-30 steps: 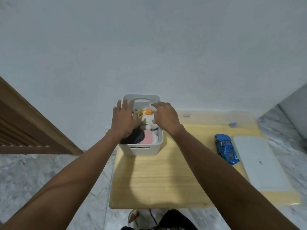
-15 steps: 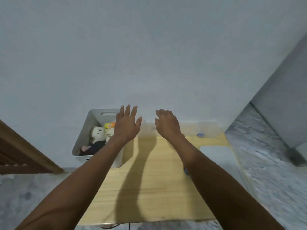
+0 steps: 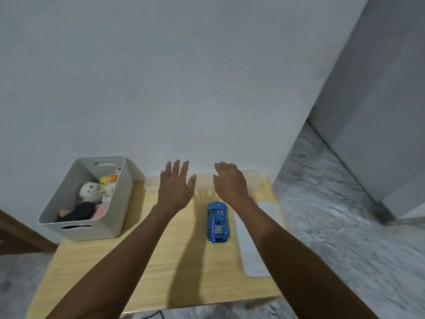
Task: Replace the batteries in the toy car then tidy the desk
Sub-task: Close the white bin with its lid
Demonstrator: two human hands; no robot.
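My left hand (image 3: pixel 175 185) is up over the desk (image 3: pixel 147 268) with its fingers (image 3: pixel 176 168) straight and spread apart. It holds nothing. My right hand (image 3: pixel 230 181) is beside it, with its fingers (image 3: pixel 222 166) bent down a little and loose. It holds nothing too. The blue car (image 3: pixel 217 222) sits on the desk just below my right hand, between my two arms, and I am not touching it. A flat white thing (image 3: pixel 254 245) lies right of the car, partly under my right arm. A grey bin (image 3: pixel 92 229) stands at the left back corner of the desk, well apart from my hands. Soft toys (image 3: pixel 90 194) lie inside it.
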